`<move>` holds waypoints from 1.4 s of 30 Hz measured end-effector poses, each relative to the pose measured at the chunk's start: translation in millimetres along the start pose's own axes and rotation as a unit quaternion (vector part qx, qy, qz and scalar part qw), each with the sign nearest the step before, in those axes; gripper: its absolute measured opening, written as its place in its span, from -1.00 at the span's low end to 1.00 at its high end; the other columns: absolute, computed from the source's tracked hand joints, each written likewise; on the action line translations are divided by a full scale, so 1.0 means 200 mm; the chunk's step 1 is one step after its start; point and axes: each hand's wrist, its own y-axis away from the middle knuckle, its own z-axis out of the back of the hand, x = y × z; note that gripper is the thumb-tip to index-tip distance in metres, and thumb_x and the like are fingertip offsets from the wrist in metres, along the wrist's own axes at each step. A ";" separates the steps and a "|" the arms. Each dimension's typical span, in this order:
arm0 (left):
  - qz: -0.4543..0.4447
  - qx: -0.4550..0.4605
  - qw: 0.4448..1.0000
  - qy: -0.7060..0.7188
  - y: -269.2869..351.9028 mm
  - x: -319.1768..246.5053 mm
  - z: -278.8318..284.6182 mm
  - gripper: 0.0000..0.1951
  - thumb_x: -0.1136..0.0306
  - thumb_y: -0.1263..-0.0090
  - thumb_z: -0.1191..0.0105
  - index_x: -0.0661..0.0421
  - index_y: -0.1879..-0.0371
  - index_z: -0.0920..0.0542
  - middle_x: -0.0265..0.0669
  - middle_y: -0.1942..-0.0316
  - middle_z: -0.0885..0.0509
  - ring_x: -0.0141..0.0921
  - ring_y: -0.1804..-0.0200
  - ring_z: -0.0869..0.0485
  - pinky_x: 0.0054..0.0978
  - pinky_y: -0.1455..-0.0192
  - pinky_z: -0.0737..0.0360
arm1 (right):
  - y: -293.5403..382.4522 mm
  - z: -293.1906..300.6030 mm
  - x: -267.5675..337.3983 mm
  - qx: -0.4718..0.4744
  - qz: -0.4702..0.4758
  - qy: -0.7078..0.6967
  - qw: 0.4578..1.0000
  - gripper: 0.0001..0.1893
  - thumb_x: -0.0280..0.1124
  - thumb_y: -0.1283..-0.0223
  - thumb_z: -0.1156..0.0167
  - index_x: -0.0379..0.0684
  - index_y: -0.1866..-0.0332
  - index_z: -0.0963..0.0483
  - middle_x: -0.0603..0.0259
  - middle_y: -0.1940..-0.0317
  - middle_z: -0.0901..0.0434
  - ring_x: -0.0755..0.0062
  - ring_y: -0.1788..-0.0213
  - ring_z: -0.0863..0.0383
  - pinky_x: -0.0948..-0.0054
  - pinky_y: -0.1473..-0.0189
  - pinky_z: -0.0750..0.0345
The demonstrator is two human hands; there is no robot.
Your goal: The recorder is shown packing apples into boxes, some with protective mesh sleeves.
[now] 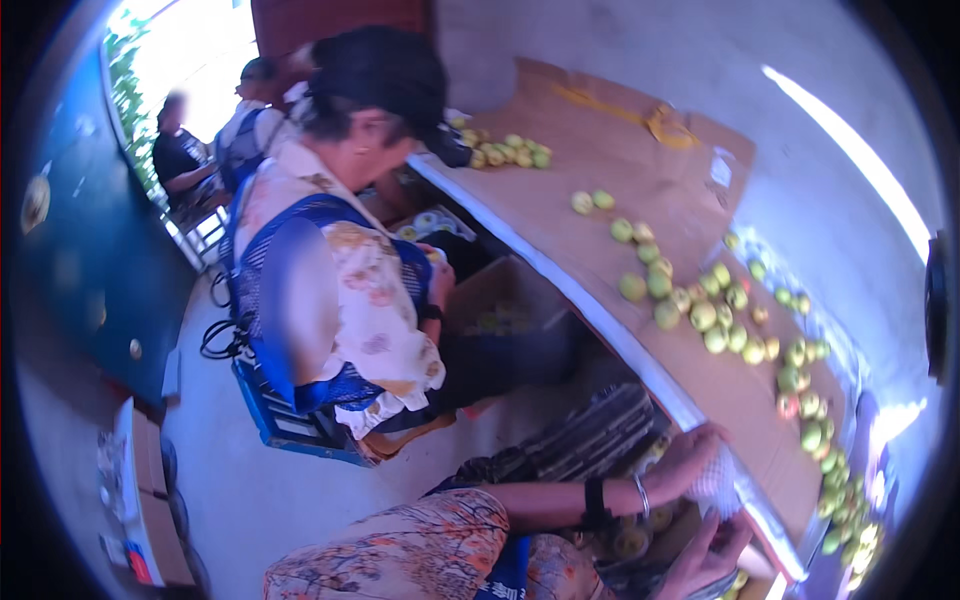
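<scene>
My left hand (686, 459), with a black band and a bracelet at the wrist, grips a white foam net sleeve (716, 480) beside the table edge. Below it, my right hand (709, 555) has its fingertips on the lower end of the same net. Whether a fruit sits inside the net is not clear. Green and yellowish apple-like fruits (703, 316) lie scattered on the cardboard-covered table (600, 247). Under my forearm, partly hidden, a dark crate (585, 435) stands near netted fruits (630, 540).
A co-worker (337, 262) in a cap and blue mesh vest sits on a blue plastic crate (300, 431), holding a small object over an open carton (510, 300). Two more people are near the bright doorway. Cardboard boxes (161, 502) stand by the left wall.
</scene>
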 end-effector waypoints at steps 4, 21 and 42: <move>-0.048 0.003 0.998 0.039 0.01 0.00 0.03 -0.77 0.37 -0.49 0.18 0.20 0.16 -0.56 -0.43 0.41 -0.56 -0.64 0.43 -0.50 -0.71 0.37 -0.47 | 0.06 -0.08 0.17 -0.003 0.047 -0.042 0.998 -0.60 -0.44 -0.16 -0.35 -0.49 -0.02 -0.51 -0.14 0.15 -0.63 0.12 0.13 -0.59 0.22 -0.04 -0.53; -0.038 -0.119 0.988 -0.092 0.06 -0.12 -0.04 -0.71 0.26 -0.51 0.17 0.20 0.39 -0.49 -0.32 0.50 -0.55 -0.51 0.42 -0.50 -0.43 0.38 -0.50 | 0.05 -0.16 0.12 -0.040 0.170 0.090 0.981 -0.71 -0.44 -0.24 -0.27 -0.36 0.01 -0.50 -0.05 0.19 -0.62 0.23 0.21 -0.64 0.27 0.11 -0.58; 0.037 0.039 0.990 -0.134 0.08 -0.12 -0.02 -0.60 0.03 -0.59 0.16 0.17 0.19 -0.53 -0.38 0.37 -0.59 -0.60 0.33 -0.57 -0.60 0.26 -0.54 | -0.17 0.06 0.03 0.187 0.181 0.164 0.952 -0.44 -0.25 0.05 -0.44 -0.13 -0.10 -0.43 0.00 0.37 -0.64 0.01 0.34 -0.69 0.19 0.32 -0.61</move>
